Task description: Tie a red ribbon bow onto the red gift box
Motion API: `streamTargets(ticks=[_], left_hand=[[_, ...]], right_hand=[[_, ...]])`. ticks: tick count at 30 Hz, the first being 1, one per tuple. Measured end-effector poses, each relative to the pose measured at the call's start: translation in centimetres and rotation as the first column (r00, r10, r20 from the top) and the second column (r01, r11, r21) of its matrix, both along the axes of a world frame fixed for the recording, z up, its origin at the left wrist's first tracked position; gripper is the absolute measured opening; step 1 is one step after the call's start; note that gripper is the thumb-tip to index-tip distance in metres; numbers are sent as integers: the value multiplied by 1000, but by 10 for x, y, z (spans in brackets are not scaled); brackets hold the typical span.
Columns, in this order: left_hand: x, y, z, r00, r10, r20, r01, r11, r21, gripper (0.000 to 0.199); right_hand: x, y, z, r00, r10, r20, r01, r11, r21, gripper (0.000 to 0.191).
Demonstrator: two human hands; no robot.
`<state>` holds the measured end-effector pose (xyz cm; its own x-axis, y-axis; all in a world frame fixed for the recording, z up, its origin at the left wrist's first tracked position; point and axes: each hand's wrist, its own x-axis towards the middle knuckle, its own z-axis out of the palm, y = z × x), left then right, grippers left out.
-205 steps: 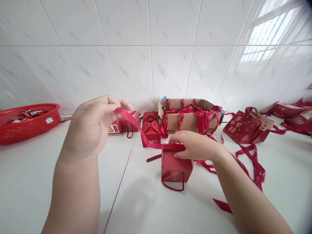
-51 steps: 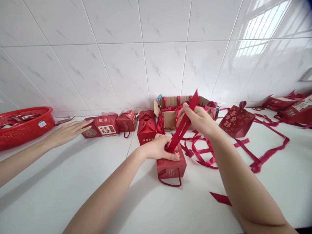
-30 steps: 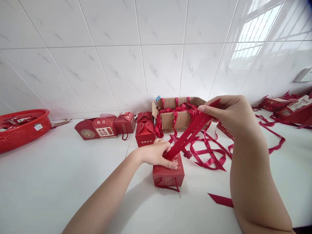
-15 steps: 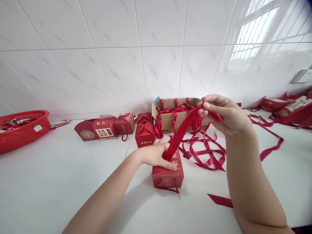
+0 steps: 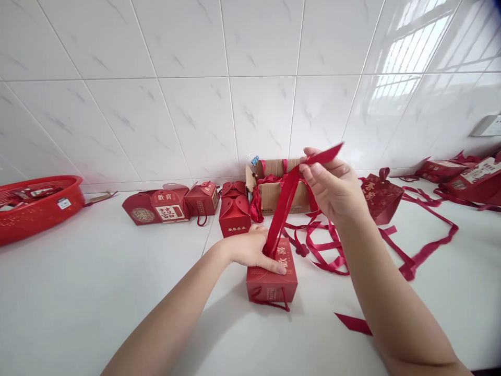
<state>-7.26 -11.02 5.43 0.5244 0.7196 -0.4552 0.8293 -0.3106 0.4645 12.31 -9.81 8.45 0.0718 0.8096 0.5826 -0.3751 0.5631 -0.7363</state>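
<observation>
A red gift box with gold lettering and a twisted cord handle lies in front of me. My left hand grips its top, thumb flat on the near face and fingers curled over the far side. Up from beneath that hand runs a red satin ribbon. Above and to the right, my right hand pinches the ribbon's upper part between thumb and fingers, and a slanted cut end sticks out past them. Where the ribbon meets the box is hidden by my left hand.
Behind stands a cardboard carton holding ribbons. Loose ribbon tangles on the counter, with a cut piece nearer me. Several red boxes line the wall, another stands right, and a red plastic basket sits left.
My right hand has moved left, drawing the ribbon more upright, and its cut end now points up to the right. The left hand keeps its hold on the box.
</observation>
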Motion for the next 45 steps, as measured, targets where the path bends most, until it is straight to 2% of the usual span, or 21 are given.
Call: streamTargets(ticks=[4, 8, 11, 22, 29, 39, 45], left_hand=[[-1, 1, -1, 999, -33, 26, 33, 999, 6, 84], [-3, 3, -4, 992, -105, 64, 103, 994, 34, 72], [-4, 3, -5, 991, -109, 79, 106, 994, 37, 76], [-3, 2, -3, 992, -108, 66, 107, 994, 18, 72], [-3, 2, -3, 993, -107, 56, 107, 994, 15, 77], [-4, 2, -3, 992, -110, 64, 109, 994, 8, 75], [-4, 2, -4, 992, -105, 68, 105, 994, 11, 76]], right_hand=[[1, -3, 2, 994, -102, -28, 101, 994, -45, 20], [8, -9, 5, 983, -183, 16, 183, 983, 8, 20], [12, -16, 8, 969, -237, 62, 235, 971, 36, 18], [20, -28, 13, 940, -313, 133, 303, 949, 88, 13], [25, -27, 13, 930, -329, 163, 311, 942, 129, 16], [27, -32, 17, 959, -235, 160, 231, 972, 38, 25], [24, -35, 17, 960, -233, 152, 231, 972, 33, 27]])
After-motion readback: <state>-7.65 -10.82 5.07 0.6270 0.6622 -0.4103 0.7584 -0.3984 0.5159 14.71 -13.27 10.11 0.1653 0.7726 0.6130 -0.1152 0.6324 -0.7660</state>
